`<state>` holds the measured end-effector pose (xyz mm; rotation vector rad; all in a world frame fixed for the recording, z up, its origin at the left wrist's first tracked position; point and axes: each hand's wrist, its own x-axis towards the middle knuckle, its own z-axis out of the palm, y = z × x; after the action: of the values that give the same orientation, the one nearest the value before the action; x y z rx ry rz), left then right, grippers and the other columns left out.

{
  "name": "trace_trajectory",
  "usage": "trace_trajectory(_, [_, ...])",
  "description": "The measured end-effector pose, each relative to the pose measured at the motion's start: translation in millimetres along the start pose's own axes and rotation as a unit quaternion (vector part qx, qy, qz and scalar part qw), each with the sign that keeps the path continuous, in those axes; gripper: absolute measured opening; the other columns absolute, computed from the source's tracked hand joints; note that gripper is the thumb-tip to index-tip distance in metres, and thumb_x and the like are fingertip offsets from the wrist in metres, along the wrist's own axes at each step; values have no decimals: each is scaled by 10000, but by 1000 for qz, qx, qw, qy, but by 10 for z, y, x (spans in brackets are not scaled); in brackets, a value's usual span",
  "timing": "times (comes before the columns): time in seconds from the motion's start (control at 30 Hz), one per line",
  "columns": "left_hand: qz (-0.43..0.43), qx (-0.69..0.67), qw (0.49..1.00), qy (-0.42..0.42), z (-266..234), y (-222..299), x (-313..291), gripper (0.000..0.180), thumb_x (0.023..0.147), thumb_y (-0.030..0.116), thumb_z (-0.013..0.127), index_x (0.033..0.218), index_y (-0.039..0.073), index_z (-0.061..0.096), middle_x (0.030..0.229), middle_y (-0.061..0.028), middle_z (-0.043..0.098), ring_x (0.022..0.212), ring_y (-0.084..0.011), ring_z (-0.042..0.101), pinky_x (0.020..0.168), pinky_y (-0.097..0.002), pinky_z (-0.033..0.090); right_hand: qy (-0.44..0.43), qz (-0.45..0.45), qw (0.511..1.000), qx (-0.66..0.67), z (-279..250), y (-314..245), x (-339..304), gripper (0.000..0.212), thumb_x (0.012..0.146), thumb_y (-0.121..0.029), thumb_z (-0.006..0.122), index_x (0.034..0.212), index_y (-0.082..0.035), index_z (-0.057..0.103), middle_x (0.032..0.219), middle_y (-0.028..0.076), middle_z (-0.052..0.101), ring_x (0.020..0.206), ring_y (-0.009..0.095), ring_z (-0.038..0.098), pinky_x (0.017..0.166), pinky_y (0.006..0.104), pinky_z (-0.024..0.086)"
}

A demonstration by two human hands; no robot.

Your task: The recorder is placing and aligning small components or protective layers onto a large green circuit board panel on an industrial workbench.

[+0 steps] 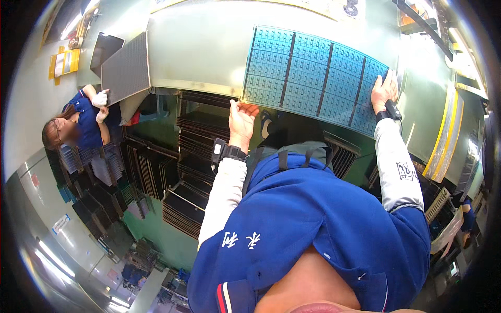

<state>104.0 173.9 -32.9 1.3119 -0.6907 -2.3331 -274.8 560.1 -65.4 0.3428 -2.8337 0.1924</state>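
Note:
A wide blue tray (308, 73) with several grids of small pockets lies on the pale green table (203, 47), overhanging its near edge. My left hand (241, 118) grips the tray's near left corner, thumb on top. Flat on the tray's right end lies my right hand (384, 89), fingers over its edge. Both wrists wear a black band over white sleeves.
Stacks of dark trays (195, 156) stand on the floor under the table to my left. Another person in blue (83, 125) sits at the left holding a grey grid panel (125, 68). A yellow-edged bench (443, 130) runs along the right.

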Motion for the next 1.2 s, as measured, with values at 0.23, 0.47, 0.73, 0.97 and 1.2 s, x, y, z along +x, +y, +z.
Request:
trace_trajectory(0.23, [1,-8,1000,-16,86,29,5,498,1091,614,432,1125,137,570,1177,-130,677,1105,-317,639,989,-481,489,18,-4,1000,-5,47,13,62,609,1056,-432,544,1578,-127,466,1566,175,521,1456,363,466,1212,492,349])
trace_trajectory(0.47, [2,-10,1000,-3,213,47,-62,575,1068,667,445,1150,110,560,1124,-116,660,1052,-286,642,946,-462,512,13,-3,1000,21,82,23,63,642,1048,-447,530,1597,-129,432,1575,192,506,1479,366,436,1220,522,317])
trace_trajectory(0.73, [-9,-18,1000,6,173,-7,5,615,1051,683,469,1200,93,557,1147,-122,659,1042,-286,658,942,-466,528,-16,7,1000,-5,-16,-57,95,621,1067,-438,515,1588,-108,444,1564,201,510,1461,369,457,1212,495,342])
trace_trajectory(0.97, [-39,-17,999,-24,254,-96,-64,525,1064,567,558,1255,78,585,1166,-118,668,1063,-279,663,969,-463,518,11,-8,1000,-17,35,-21,83,624,1062,-439,526,1588,-113,447,1555,196,523,1454,369,465,1201,500,354])
trace_trajectory(1.2, [-80,-43,993,-82,430,-268,-185,243,1064,282,642,1243,120,614,1207,-83,701,1111,-264,676,982,-476,531,5,17,1000,-13,12,-37,70,609,1059,-431,538,1577,-119,464,1565,178,520,1461,358,461,1202,499,351])
